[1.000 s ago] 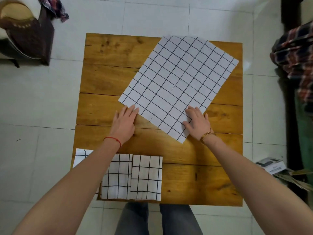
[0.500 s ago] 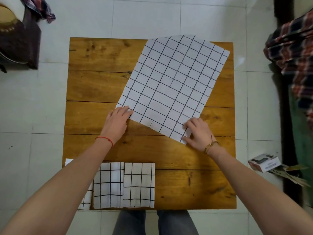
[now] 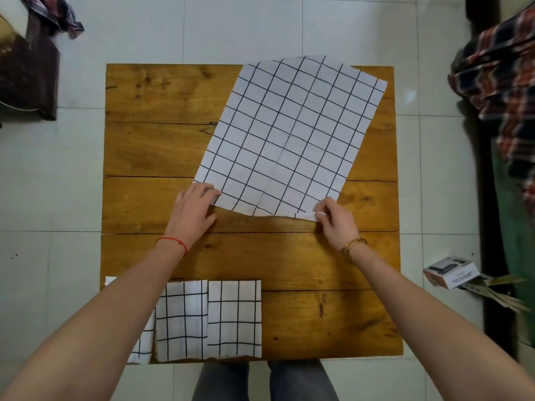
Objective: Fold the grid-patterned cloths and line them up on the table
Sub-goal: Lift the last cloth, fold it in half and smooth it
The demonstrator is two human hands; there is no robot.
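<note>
Cloth [image 3: 286,140] lies open and skewed across the far half of the counter [image 3: 173,146]. Right hand [image 3: 335,221] pinches its near corner; left hand [image 3: 191,209] grips the other near corner. Lift both evenly, matching edges. Folded cloths [image 3: 208,319] line the near edge.

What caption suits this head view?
Both hands, left and right, lift the unfolded grid cloth's near edge; folded cloths line the table.

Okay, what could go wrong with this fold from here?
The open cloth lies skewed, its far edge hanging past the table, so the fold may come out crooked. The right hand pinches only one corner while the left hand holds the other; an uneven lift could wrinkle it.
</note>
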